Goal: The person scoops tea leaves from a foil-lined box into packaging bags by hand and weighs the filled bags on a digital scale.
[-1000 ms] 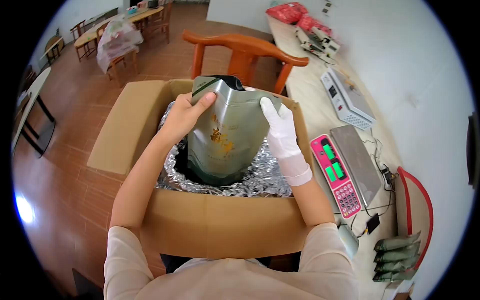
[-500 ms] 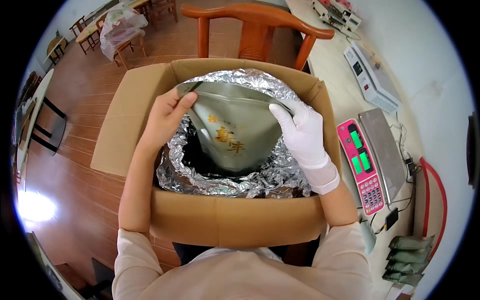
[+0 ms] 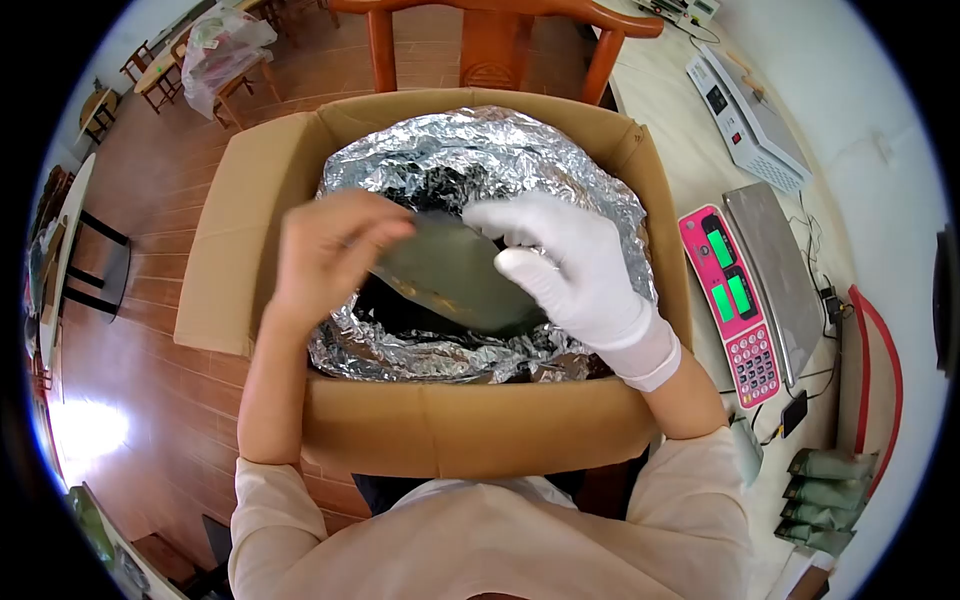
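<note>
A green pouch (image 3: 455, 275) with gold lettering is tilted over the foil-lined carton (image 3: 440, 430), its outline blurred. My bare left hand (image 3: 340, 255) pinches the pouch by its upper left edge. White-gloved, my right hand (image 3: 575, 265) is at the pouch's right side, fingers and thumb apart around its upper edge; whether they touch it is hard to see. Beneath and behind the pouch, crumpled silver foil (image 3: 560, 150) rings dark loose contents (image 3: 385, 310) in the carton.
On the counter at the right are a pink scale (image 3: 735, 305) with lit displays, a grey-white device (image 3: 745, 120) and several filled green pouches (image 3: 825, 500). A wooden chair (image 3: 495, 45) stands behind the carton. The carton's left flap (image 3: 245, 235) sticks outward.
The pouch has gone from spread wide between both hands to tilted and lower. My right hand has moved left and its fingers have opened. The view has shifted slightly.
</note>
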### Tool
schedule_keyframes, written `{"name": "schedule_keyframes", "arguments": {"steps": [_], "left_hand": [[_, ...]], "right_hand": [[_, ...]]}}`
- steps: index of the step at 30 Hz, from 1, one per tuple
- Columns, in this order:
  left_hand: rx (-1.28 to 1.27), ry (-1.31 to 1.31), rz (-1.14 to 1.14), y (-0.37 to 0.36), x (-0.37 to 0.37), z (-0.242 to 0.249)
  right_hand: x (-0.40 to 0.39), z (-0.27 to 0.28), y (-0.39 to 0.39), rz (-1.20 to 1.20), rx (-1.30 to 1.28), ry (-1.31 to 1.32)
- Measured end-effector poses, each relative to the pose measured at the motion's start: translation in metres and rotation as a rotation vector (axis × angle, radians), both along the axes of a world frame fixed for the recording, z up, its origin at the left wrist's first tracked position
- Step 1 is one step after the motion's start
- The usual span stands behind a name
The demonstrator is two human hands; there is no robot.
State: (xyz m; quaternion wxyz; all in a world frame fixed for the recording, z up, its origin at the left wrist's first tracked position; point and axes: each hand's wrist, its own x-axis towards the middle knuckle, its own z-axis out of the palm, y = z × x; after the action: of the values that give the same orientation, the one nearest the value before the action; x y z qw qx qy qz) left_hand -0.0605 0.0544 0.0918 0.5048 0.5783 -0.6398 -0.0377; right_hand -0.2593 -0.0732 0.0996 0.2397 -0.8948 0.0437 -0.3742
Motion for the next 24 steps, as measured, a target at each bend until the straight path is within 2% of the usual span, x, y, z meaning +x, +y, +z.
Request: {"name": "schedule_keyframes", "arguments": {"steps": [1,3,5,7,8,10,13,15,20,22,23,24], "left_hand": [[-0.009,0.075,0.074,0.0,0.005,0.002],[0.126,-0.057,0.15,-0.007,0.001,0.008],[-0.027,-0.33,-0.034,-0.014,-0.003,-0.003],[-0.045,-0.291,-0.076,-0.015,-0.006,0.002],[0.001,-0.235,-0.024,-0.013,-0.005,0.003],[0.113,-0.152,0.019,-0.011,-0.006,0.001],[0.08,-0.273,0.024,-0.013,-0.003,-0.008],[0.094,-0.244,0.046,-0.011,-0.002,-0.007],[0.149,-0.174,0.048,-0.009,-0.009,-0.005],[0.444,-0.055,-0.016,-0.007,-0.012,0.005],[0.444,-0.058,-0.016,-0.006,-0.012,0.004],[0.461,-0.172,-0.032,-0.007,-0.011,0.003]], "right_hand": [[-0.001,0.001,-0.001,0.043,0.165,-0.085],[-0.001,-0.001,-0.008,0.009,0.296,-0.025],[0.002,-0.002,-0.012,-0.042,0.311,0.054],[0.006,-0.012,-0.014,-0.005,0.174,0.007],[0.004,-0.012,-0.015,0.015,0.271,0.083],[0.002,-0.008,-0.015,0.02,0.256,0.123],[0.005,-0.007,-0.014,0.106,0.291,0.171],[0.005,-0.004,-0.009,0.032,-0.001,0.234],[0.007,-0.023,-0.007,-0.031,-0.062,0.243],[0.008,-0.028,-0.001,-0.02,-0.086,0.236],[0.01,-0.031,0.002,-0.008,-0.109,0.23],[0.012,-0.034,0.004,-0.023,-0.178,0.21]]}}
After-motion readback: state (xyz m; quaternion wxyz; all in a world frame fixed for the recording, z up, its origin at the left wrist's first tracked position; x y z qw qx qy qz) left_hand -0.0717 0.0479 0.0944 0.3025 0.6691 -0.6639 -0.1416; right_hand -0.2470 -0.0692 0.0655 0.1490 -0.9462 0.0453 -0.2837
